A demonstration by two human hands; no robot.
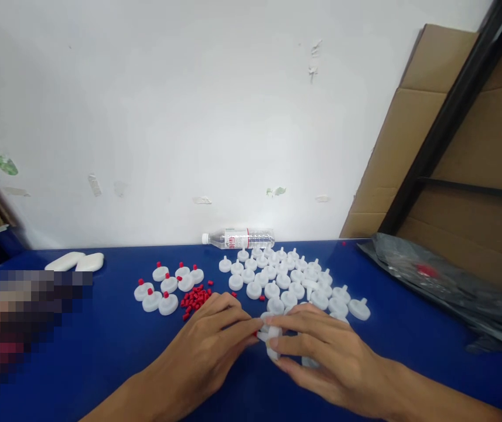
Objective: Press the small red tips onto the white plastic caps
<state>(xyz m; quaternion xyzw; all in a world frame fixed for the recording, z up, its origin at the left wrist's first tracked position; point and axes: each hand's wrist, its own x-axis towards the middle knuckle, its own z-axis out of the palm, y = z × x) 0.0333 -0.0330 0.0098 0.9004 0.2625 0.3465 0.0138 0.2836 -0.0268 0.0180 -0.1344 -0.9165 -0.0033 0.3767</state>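
Both hands meet low in the middle of the blue table (101,346). My right hand (321,351) is closed around a white round cap (272,341) with a nozzle. My left hand (213,340) pinches a small red plug (255,334) against that cap. Just beyond my left fingers lies a heap of red plugs (195,298). Several white caps fitted with red plugs (167,287) sit to the left of it. A larger spread of plain white caps (286,278) lies behind my right hand.
A clear water bottle (239,238) lies on its side against the white wall. Two white oval pieces (75,261) rest at the back left. A dark plastic bag (448,287) covers the right side, below cardboard sheets (474,146) and a black frame.
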